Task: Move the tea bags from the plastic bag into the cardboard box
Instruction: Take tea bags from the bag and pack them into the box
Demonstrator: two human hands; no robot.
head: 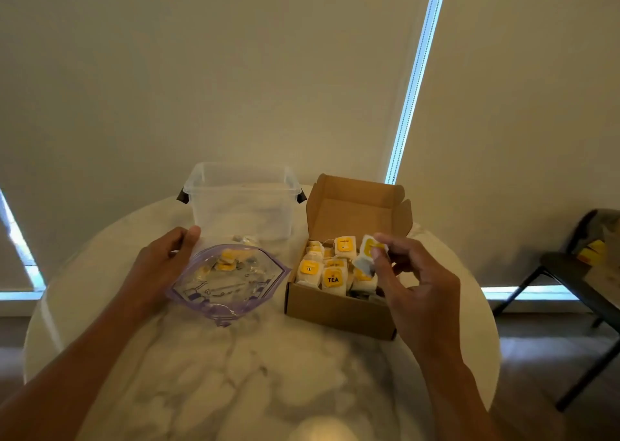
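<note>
A clear plastic bag (228, 288) with a purple zip edge lies on the round marble table (261, 373), a few yellow-labelled tea bags (229, 260) still inside near its far end. My left hand (161, 262) holds the bag's left edge, thumb on top. To the right stands an open cardboard box (335, 309), lid flap up, holding several white tea bags with yellow labels (332, 277). My right hand (412, 283) hovers over the box's right side and pinches a tea bag (369, 252) between thumb and fingers.
A clear plastic storage tub (241, 202) with dark latches stands behind the bag. A dark chair (570, 272) with yellow items on it is at the right, off the table. Roller blinds cover the windows behind.
</note>
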